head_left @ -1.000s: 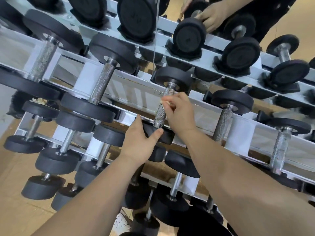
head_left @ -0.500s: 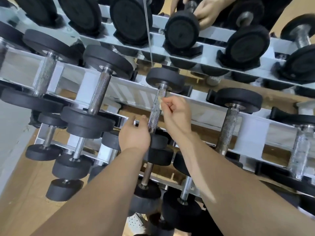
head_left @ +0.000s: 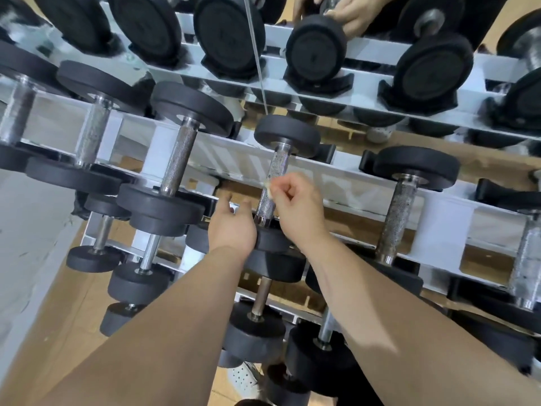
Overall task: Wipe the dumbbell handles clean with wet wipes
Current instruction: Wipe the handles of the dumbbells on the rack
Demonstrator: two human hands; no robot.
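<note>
At the left of the white rack (head_left: 234, 159), a large dumbbell (head_left: 178, 162) lies across the middle tier. Its knurled steel grip is bare, and its black heads sit at the near and far rails. Smaller dumbbells (head_left: 146, 256) rest on the tier below it, above the wooden floor (head_left: 52, 303).

Just right of these is the left hand (head_left: 232, 227) — loose, fingers slightly spread and pointing toward the far rail, holding nothing. Its heel lies at the near head (head_left: 273, 240) of the middle dumbbell (head_left: 288, 133); whether the two touch I cannot tell. That dumbbell sits on the same middle tier, and its handle (head_left: 276, 165) runs from near to far between the two hands.

On the handle's right side the right hand (head_left: 295, 206) is curled. Its thumb and forefinger pinch a small crumpled wet wipe (head_left: 268, 186) — pale, with little of it showing — against the knurled steel about halfway along.

Farther right, another dumbbell (head_left: 399, 218) with a speckled grip rests on the tier, well apart from the hand. A further one (head_left: 527, 259) lies at the right edge.
</note>
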